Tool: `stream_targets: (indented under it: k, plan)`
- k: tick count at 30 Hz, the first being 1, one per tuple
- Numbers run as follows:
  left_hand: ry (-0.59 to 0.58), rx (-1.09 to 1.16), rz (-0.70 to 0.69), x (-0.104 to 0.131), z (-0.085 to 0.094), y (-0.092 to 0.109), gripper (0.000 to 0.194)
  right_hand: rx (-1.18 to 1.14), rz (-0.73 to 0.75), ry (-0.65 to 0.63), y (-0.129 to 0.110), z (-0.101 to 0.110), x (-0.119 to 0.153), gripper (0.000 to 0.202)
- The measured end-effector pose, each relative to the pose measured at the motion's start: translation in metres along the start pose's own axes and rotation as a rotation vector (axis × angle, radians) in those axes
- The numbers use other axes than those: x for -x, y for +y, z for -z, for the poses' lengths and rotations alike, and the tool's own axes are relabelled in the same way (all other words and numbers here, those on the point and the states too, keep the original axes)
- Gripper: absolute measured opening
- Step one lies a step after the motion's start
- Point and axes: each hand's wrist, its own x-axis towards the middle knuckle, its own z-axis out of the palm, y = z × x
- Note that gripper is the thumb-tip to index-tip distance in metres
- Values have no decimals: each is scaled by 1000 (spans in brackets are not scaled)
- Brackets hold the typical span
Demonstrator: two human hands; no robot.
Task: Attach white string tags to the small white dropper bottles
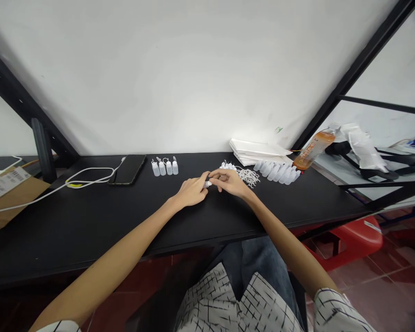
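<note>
Person with bare forearms, short white sleeves (342, 311) with a black grid pattern, and blue jeans (252, 263).

Pinching small white bottle (208, 183) between left hand (192, 191) and right hand (229, 181) over black table (90, 216); four capped bottles (165, 167) standing behind, phone (127, 169) lying alongside.

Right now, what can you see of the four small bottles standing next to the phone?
The four small bottles stand upright in a tight row on the black table, just right of the dark phone. They look like translucent white plastic, each with a narrow nozzle top and what seems a small cap loop. Contents cannot be told. Neither hand touches them; the left hand and right hand meet further right.
</note>
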Motion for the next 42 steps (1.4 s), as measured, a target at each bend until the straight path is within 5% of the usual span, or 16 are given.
stream_targets:
  k: [5, 15, 22, 28, 38, 42]
  plan:
    - [3, 12, -3, 0, 0, 0, 58, -27, -64, -90, -3, 1, 1, 41]
    - [37, 8, 2, 0, -6, 0, 62, 341, 54, -19, 6, -8, 1, 49]
    - [19, -13, 8, 0, -2, 1, 56, 234, 68, 53, 1, -5, 1, 41]
    - [15, -11, 19, 0, -2, 0, 55, 89, 36, -23, 0, -7, 3, 32]
    - [30, 36, 35, 0, -4, 1, 58, 284, 55, -31, 4, -7, 1, 43]
    - [17, 68, 40, -1, -1, 0, 55, 234, 71, 17, 1, -9, 2, 31]
